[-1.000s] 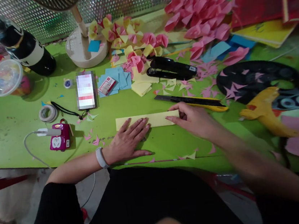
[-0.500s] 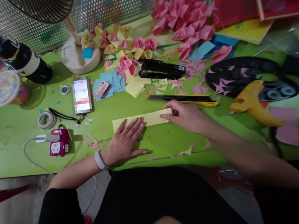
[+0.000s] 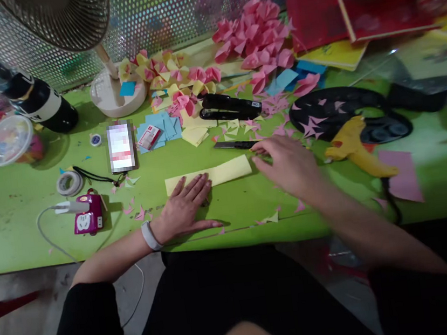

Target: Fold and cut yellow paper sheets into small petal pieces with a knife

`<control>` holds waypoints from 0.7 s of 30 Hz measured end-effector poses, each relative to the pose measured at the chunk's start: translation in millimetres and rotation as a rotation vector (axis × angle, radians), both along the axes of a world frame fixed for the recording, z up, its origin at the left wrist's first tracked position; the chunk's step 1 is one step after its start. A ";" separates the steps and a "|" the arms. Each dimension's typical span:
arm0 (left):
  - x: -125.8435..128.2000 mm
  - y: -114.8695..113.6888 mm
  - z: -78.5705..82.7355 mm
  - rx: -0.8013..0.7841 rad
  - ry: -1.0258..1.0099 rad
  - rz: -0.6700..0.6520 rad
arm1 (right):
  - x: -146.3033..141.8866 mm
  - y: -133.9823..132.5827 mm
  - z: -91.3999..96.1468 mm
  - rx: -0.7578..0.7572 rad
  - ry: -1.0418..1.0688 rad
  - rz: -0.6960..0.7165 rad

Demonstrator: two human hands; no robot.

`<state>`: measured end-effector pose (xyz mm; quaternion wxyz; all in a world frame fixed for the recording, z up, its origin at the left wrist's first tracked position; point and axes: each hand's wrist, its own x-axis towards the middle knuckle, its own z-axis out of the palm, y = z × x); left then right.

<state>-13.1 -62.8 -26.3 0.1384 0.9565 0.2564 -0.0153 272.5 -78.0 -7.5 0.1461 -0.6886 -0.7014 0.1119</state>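
Nearest me is the left hand [image 3: 183, 207], spread flat with its fingers over the left part of a yellow paper strip [image 3: 230, 172], which lies crosswise on the green table [image 3: 236, 206]. Left of the strip I have a purple socket adapter [image 3: 86, 214] with a white plug in it. Just off the strip's right end is the right hand [image 3: 255, 158], half curled, thumb and forefinger a little apart. It covers part of a cutter [image 3: 241, 144], and I can't tell whether it grips that. Beyond the strip I see light blue paper squares [image 3: 170, 128] and a black stapler [image 3: 230, 107]. Farthest beyond the strip I make out a fan [image 3: 119, 98] to its left and pink paper flowers [image 3: 251, 33] to its right.
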 end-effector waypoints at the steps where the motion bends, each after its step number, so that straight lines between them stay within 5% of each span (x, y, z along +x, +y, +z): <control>1: 0.2 0.1 0.6 -0.007 -0.002 0.001 | -6.8 -4.6 2.0 0.101 -0.033 0.064; 5: 0.5 0.9 2.4 -0.029 -0.009 0.007 | -43.4 -20.1 -10.5 0.176 -0.119 0.568; 7: 0.1 1.2 2.4 -0.035 -0.006 0.003 | -55.9 -24.2 -27.4 0.130 -0.155 0.693; 12: -0.1 0.9 0.1 -0.028 -0.011 -0.014 | -54.2 -33.8 -56.2 0.076 -0.208 0.655; 21: -32.1 7.2 10.9 -0.018 0.029 0.002 | -11.8 -60.2 -48.0 0.059 -0.314 0.512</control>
